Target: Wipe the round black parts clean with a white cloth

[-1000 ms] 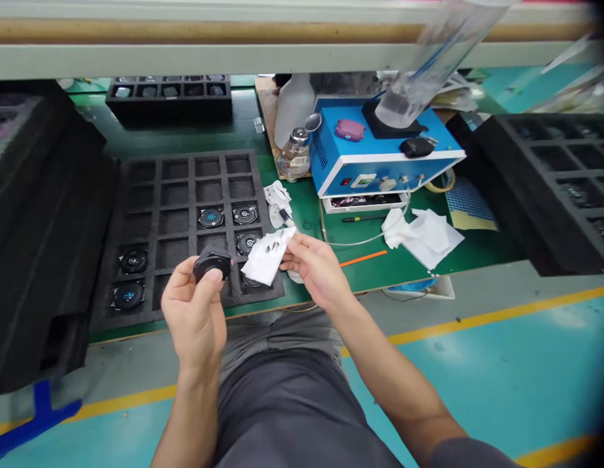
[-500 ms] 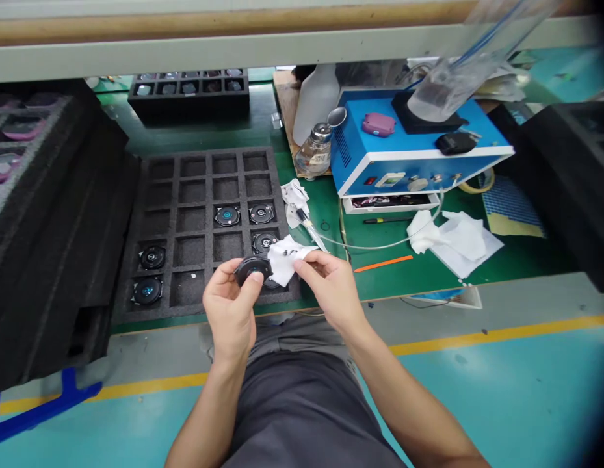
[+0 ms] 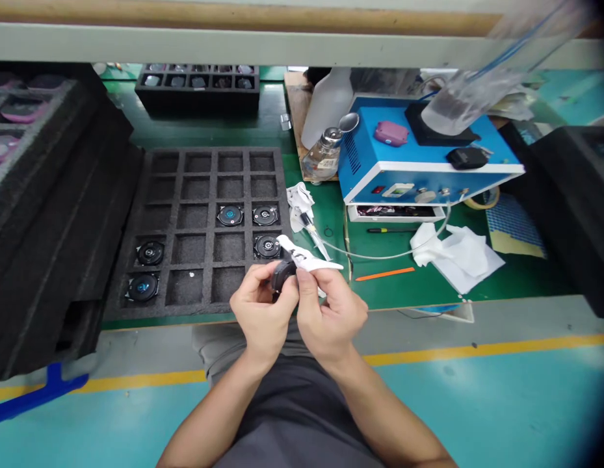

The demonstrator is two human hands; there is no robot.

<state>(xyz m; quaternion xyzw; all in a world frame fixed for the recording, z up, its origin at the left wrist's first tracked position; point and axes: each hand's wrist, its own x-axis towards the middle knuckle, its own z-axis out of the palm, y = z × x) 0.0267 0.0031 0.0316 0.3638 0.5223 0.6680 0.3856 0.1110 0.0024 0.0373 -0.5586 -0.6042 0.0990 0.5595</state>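
Observation:
Between the fingers of my left hand [image 3: 262, 309] is a round black device part [image 3: 282, 274], tilted on edge above the front right of the foam tray [image 3: 187, 279]. My right hand [image 3: 331, 309] pinches a white cloth [image 3: 309, 260] with dark smudges, pressed against that part. Both thumbs nearly meet in front of it. Similar round black parts lie in several tray pockets, one with a blue-green centre [image 3: 230, 215] and another close behind my hands [image 3: 267, 246]. What the cloth covers on the held part is hidden.
Right of the tray lie a dispensing syringe [image 3: 315, 235] and an orange stick [image 3: 385, 274]. Behind stand a glass bottle [image 3: 324, 156] and a blue control box [image 3: 428, 175] with a tube. Stacked black foam trays [image 3: 52, 227] rise at left. A shelf beam [image 3: 209, 45] crosses above.
My hands have come together, and the left has moved right with the black part. The part has turned more on edge, and the cloth is now folded against it. The view has shifted slightly.

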